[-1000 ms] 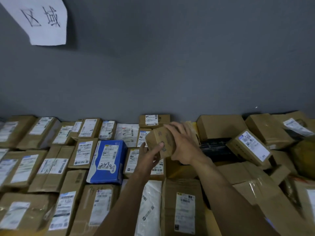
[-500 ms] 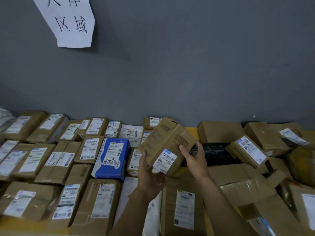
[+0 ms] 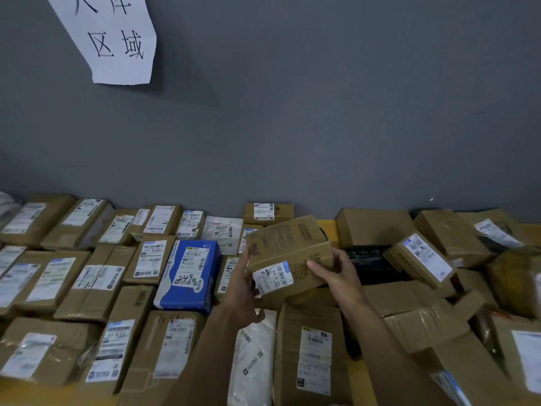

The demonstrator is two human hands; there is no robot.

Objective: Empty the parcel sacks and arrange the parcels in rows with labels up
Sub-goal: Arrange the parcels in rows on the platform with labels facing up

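At the near edge of the yellow surface lie a long brown box and, touching its left side, a white plastic parcel. Both have their labels up. Above them our two forearms reach forward.

Our left hand grips the left end of a small cardboard box, with the thumb up along that end and the fingers hidden behind it. Our right hand grips the right end, the thumb pressed on the face that looks at us. The box is in the air, tilted, above the middle of the surface. Its white label sits on the lower face turned toward us, not upward.

To the left the parcels lie in tidy rows with labels up, among them a blue parcel with "2490" written by hand. To the right brown boxes lie in a loose heap, and one tilted box shows its label.

Beyond the held box, at the far edge, a low box stands against the gray wall. High on the wall at the left hangs a white paper sign with black characters.
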